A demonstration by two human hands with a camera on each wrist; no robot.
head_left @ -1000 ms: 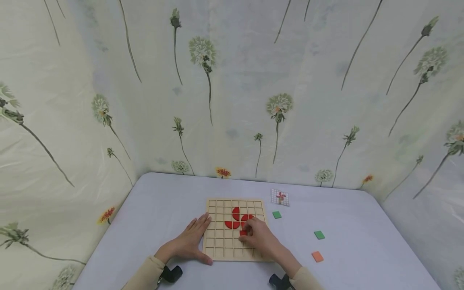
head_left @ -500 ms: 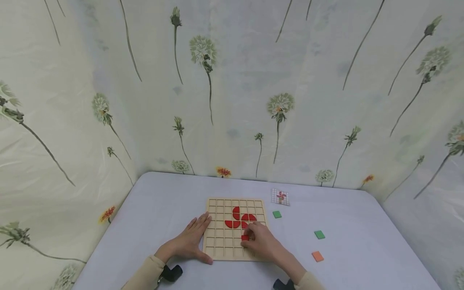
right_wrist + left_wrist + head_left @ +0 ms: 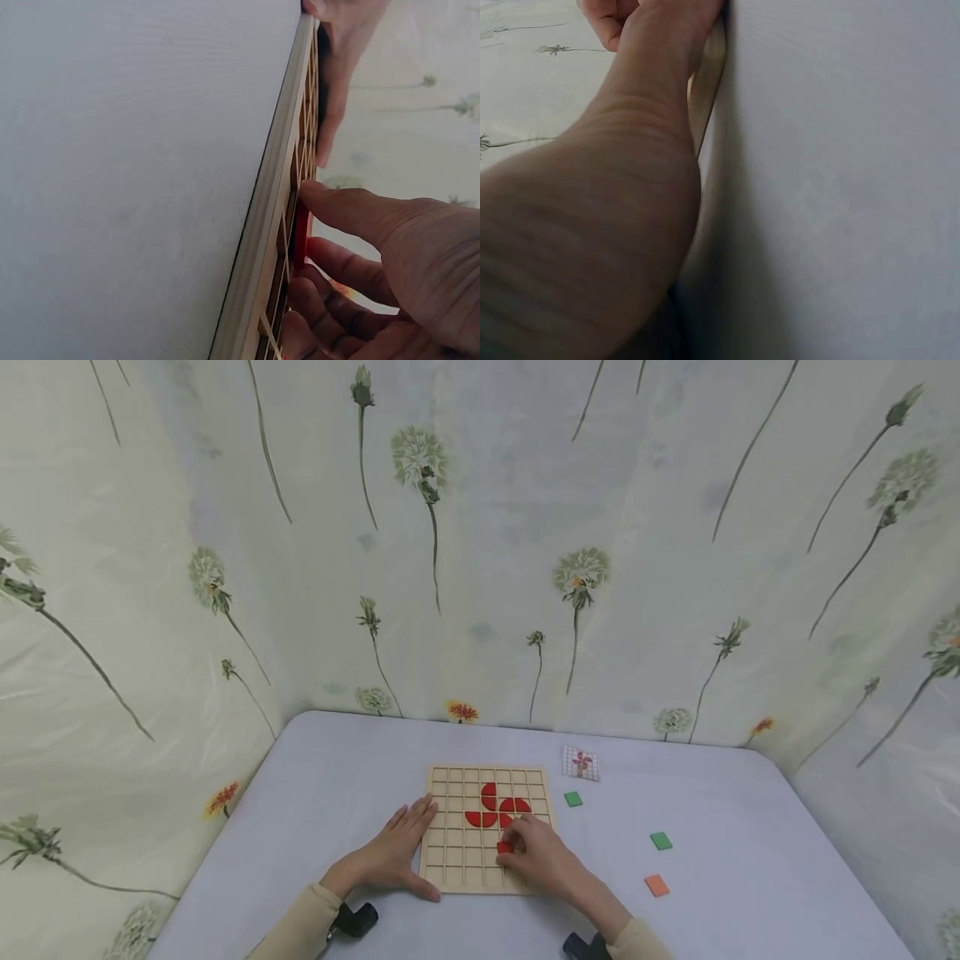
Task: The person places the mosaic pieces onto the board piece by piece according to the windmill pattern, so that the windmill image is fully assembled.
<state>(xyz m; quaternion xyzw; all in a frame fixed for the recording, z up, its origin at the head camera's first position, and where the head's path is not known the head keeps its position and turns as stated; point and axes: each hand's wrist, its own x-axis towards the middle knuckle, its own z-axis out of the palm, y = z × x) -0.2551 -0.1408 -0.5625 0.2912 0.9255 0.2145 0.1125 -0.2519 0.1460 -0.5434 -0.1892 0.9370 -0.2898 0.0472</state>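
Observation:
In the head view a wooden grid board point(image 3: 453, 853) lies on the white table. My left hand point(image 3: 393, 853) rests with straight, spread fingers along its left edge, the thumb by the near left corner. Over the board's right half, my right hand point(image 3: 542, 857) pinches a small red piece point(image 3: 504, 847) between thumb and fingers. The right wrist view shows this red piece point(image 3: 301, 232) standing edge-on at the grid; whether it is seated in a cell I cannot tell. Red rounded pieces point(image 3: 481, 819) form a pinwheel just beyond, partly hidden by my right fingers.
A card point(image 3: 581, 763) printed with a red pinwheel on a grid lies behind the board's right corner. To the right are a green tile point(image 3: 573, 799), another green tile point(image 3: 661, 841) and an orange tile point(image 3: 657, 885). A flowered curtain point(image 3: 480, 568) hangs behind the table.
My right hand has shifted the red piece slightly towards me over the board, uncovering more of the right-hand red pieces. My left hand has stayed in place.

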